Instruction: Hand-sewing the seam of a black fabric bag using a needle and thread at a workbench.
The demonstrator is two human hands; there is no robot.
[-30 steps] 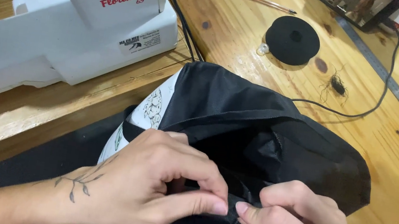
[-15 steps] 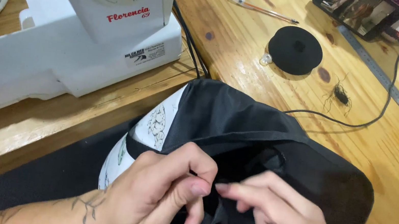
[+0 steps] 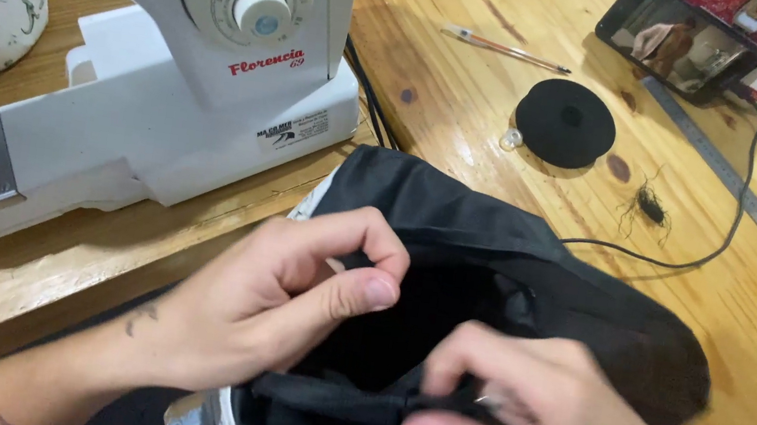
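Fingers on black fabric, wooden table

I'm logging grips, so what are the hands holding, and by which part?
Both hold the black fabric: left hand pinches a fold near its middle, right hand grips the bunched near edge.

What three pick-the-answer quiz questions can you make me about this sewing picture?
1. Where is the sewing machine? A) left of the black fabric B) on the floor C) on the phone
2. What colour is the round disc? A) red B) black C) yellow
3. What is the left hand doing? A) lying flat B) holding the pen C) pinching the fabric

Answers: 1 A, the machine stands left on the wooden table. 2 B, the disc is black. 3 C, thumb and fingers close on cloth; the right hand grips it too.
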